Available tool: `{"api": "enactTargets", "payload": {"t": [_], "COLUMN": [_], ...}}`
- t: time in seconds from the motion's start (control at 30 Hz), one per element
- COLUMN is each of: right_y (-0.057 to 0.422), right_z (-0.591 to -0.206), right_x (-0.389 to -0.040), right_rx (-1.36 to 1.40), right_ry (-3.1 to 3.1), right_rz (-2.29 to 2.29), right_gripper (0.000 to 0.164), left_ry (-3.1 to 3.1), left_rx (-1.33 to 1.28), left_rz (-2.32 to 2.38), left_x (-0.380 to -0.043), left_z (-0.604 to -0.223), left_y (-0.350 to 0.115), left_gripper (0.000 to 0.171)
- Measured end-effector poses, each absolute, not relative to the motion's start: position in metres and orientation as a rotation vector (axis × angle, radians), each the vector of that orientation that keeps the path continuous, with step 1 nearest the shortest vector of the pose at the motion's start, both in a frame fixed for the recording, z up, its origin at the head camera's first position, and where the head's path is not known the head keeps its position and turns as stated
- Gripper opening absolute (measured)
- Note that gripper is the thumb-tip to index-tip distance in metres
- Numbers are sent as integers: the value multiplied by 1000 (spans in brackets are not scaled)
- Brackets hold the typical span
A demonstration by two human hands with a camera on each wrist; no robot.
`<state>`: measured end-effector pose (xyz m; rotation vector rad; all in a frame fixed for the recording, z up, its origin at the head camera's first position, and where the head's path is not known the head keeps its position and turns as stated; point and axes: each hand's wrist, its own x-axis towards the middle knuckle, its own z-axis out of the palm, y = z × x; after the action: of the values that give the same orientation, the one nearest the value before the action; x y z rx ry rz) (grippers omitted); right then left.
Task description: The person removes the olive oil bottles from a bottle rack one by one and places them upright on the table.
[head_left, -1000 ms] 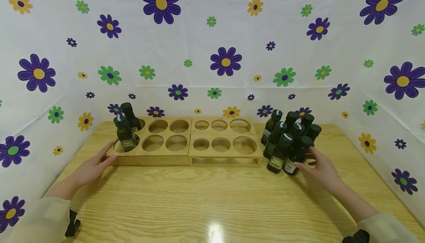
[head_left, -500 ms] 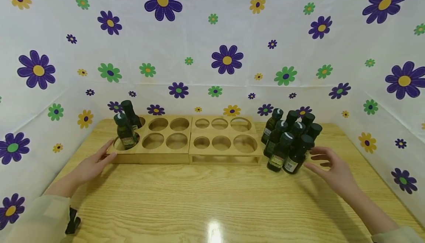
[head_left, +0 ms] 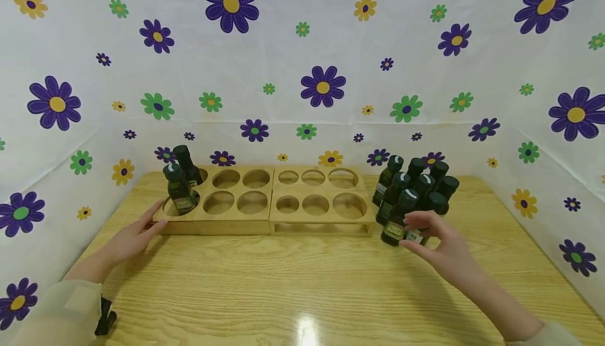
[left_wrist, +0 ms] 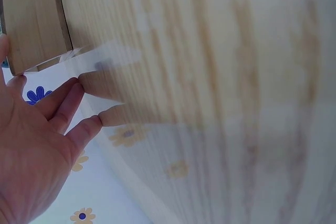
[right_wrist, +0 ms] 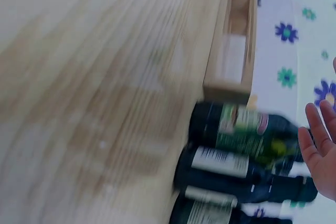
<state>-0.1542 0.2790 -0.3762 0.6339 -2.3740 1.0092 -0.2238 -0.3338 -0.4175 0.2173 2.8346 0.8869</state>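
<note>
Fingers and thumb of my left hand (head_left: 126, 238) touch the front left corner of a wooden bottle rack (head_left: 236, 227) in the head view. In the left wrist view, fingertips of that hand (left_wrist: 37, 150) meet the tabletop. Two dark green bottles, one in front (head_left: 179, 188) and one behind (head_left: 186, 161), stand tilted in the rack's leftmost holes. My right hand (head_left: 446, 246) hovers with parted fingers before a cluster of bottles, nearest a yellow-labelled bottle (head_left: 394, 229) and a white-labelled dark bottle (head_left: 413, 236) it partly hides. The right wrist view shows its fingers holding nothing.
A second wooden rack (head_left: 302, 215) with round holes of differing sizes adjoins the first on its right. Several more capped bottles (head_left: 384, 180) crowd behind the front pair. Flower-patterned white cloth (head_left: 331, 31) walls the back and sides of the wooden table (head_left: 264, 288).
My right hand first touched the front dark bottle's right side, then drew off right, and now has come back left in front of the bottles. The left hand has stayed put.
</note>
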Motion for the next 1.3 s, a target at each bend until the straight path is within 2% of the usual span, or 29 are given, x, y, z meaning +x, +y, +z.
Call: {"api": "enactTargets", "payload": {"t": [0.5, 1.3], "right_y": [208, 77], "right_z": [-378, -384], "right_x": [-197, -266], "right_rx": [813, 975], "right_ry": [-2446, -2480], "right_rz": [1161, 1481], "right_gripper": [45, 43], "left_ry": [2841, 2837], "left_rx": [219, 224], "left_rz": [873, 877], "left_x": [-225, -228], "left_z": [-418, -424], "left_y": [-336, -338], "left_gripper": [73, 73]}}
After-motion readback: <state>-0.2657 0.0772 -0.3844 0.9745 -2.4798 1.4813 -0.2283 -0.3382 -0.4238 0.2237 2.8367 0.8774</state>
